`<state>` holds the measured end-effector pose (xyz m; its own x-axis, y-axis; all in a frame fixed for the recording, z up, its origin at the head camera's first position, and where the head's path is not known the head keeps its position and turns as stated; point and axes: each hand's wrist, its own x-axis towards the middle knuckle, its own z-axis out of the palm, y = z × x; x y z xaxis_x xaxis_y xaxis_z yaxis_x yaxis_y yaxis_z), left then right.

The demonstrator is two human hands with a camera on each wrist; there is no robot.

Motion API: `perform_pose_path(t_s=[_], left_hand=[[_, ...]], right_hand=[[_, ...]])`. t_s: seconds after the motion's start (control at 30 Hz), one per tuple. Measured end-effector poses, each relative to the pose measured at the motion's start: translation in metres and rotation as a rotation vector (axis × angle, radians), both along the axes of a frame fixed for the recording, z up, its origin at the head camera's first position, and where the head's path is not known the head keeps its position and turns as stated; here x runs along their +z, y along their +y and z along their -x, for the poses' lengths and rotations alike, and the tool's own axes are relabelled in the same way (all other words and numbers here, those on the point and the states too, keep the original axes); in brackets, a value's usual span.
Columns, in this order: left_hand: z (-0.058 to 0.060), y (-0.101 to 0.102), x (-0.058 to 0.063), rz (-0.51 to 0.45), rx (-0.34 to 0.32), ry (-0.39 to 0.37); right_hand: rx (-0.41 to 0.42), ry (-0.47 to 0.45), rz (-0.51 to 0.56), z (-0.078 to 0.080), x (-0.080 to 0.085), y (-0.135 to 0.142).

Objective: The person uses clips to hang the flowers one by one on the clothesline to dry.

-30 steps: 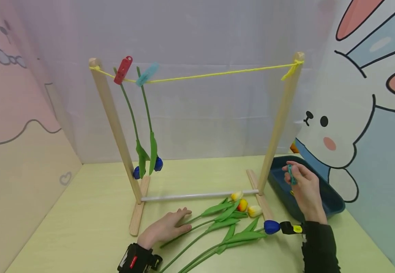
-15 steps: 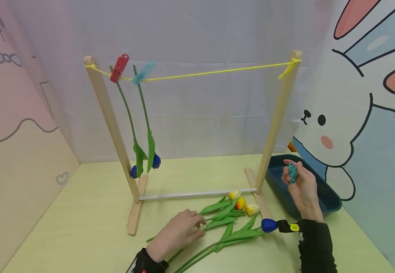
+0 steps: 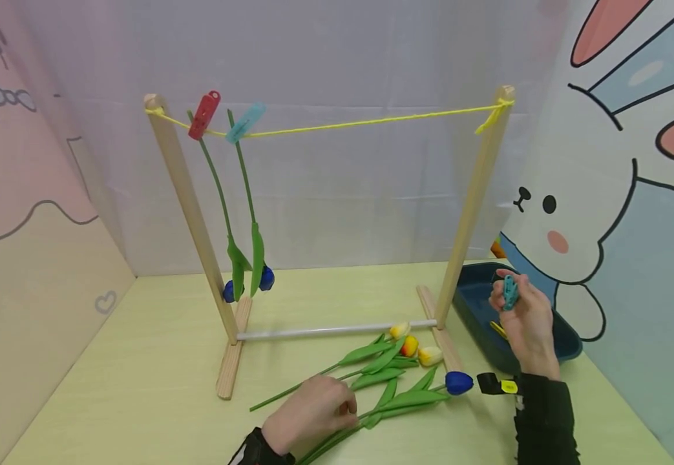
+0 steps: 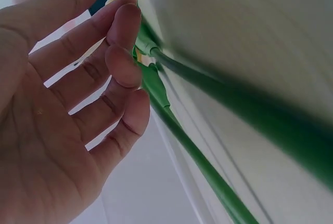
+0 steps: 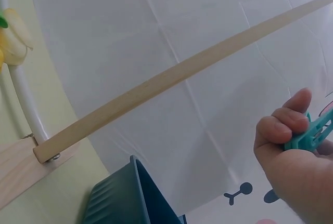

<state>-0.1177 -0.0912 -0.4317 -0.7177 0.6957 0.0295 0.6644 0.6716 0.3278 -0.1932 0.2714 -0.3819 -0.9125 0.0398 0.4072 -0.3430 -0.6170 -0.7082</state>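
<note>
While R grip [image 3: 525, 326] pinches teal peg [image 3: 510, 292], L grip [image 3: 313, 413], loosely bent w/ thumb apart, is at near-side tulips [image 3: 409, 400] on counter [image 3: 139, 387], contact unclear. Close-lying stems [image 3: 337, 438] could poss. tangle, dragging extras along if 2+ get caught.

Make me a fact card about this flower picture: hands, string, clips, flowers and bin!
Left hand: down by the green stems on the table; grip unclear
Right hand: holds a teal clip
String: yellow, tied between wooden posts
Clips on string: red clip, light blue clip
Hanging: two blue tulips, heads down
Lying down: three yellowish tulips, at least one blue one
Bin: dark blue, something yellow inside
</note>
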Motion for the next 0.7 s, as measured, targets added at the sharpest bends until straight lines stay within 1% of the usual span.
perform_pose_path(t_s=[0.3, 0.4, 0.57, 0.7], left_hand=[[-0.0017, -0.0004, -0.0039, 0.009, -0.012, -0.02], [-0.003, -0.0015, -0.0045, 0.005, -0.011, -0.039], [-0.004, -0.0033, -0.0043, -0.01, -0.011, -0.051], [-0.0026, -0.0035, -0.0021, -0.021, -0.009, -0.034]], right_hand=[[-0.009, -0.013, -0.023, 0.0001, -0.0003, -0.0007], [-0.016, -0.011, -0.033, -0.0002, -0.0012, -0.0006], [-0.018, -0.01, -0.033, -0.0003, -0.0019, -0.0003], [-0.013, -0.011, -0.024, 0.0, -0.0011, 0.0]])
